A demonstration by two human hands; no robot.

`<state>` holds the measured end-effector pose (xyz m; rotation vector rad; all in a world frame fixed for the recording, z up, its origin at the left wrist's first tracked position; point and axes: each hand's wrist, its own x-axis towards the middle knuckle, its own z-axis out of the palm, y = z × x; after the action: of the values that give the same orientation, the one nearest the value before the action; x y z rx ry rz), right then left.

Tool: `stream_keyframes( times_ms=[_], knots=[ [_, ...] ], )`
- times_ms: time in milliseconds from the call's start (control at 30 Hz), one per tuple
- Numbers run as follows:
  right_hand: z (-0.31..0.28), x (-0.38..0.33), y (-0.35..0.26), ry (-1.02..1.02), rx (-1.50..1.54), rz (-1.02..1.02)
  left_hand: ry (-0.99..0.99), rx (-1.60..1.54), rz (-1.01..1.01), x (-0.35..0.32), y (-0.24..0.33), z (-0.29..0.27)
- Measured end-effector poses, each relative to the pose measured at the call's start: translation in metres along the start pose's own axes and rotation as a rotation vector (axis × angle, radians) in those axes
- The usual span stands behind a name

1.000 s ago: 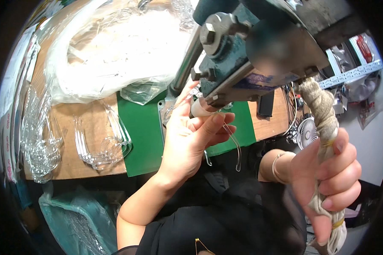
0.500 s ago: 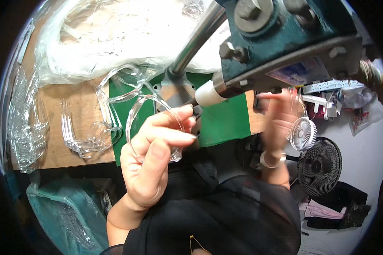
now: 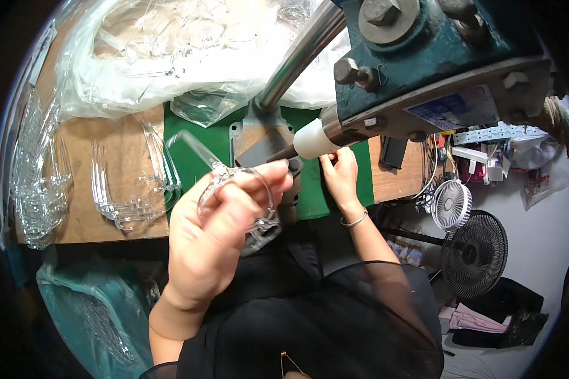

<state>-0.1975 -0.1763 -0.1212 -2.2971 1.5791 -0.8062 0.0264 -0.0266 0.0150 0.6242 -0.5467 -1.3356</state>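
My left hand [image 3: 212,234] is closed on a clear plastic eyeglass frame [image 3: 269,196], held up in front of the machine. One rim circles my fingers; another clear part sticks out at upper left, blurred. My right hand [image 3: 341,180] rests low on the green mat [image 3: 313,202], right of the machine's metal base, its fingers bent together. Whatever is at its fingertips is too small to make out. Above it hangs the machine's white sleeve [image 3: 311,139], a metal rod [image 3: 284,153] reaching out of it toward a small dark metal block [image 3: 295,165].
The dark green machine head [image 3: 436,57] fills the upper right on a steel column [image 3: 303,54]. Clear frames [image 3: 117,202] lie stacked at left beside a bagged heap [image 3: 41,189]. A large plastic bag [image 3: 76,88] is behind. Two fans [image 3: 474,252] and a phone [image 3: 393,151] are at right.
My right hand has moved left from beside the white fan onto the green mat. My left hand has turned the eyeglass frame and lowered it slightly.
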Motion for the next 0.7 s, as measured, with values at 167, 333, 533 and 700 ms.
stream_keyframes(
  times_ms=[167,333,533,700],
  knots=[
    [-0.003,0.001,0.003,-0.032,0.155,0.091,0.039,0.067,-0.011,-0.008,-0.014,0.004],
    [-0.077,0.005,-0.083,-0.318,0.615,0.044,-0.028,0.385,-0.037,-0.012,-0.026,0.003],
    [-0.097,0.005,-0.143,-0.448,0.667,-0.586,-0.035,0.524,0.086,-0.017,-0.028,0.002],
    [-0.093,0.011,-0.141,-0.471,0.676,-0.675,-0.094,0.553,0.019,-0.021,-0.022,-0.005]
  ],
)
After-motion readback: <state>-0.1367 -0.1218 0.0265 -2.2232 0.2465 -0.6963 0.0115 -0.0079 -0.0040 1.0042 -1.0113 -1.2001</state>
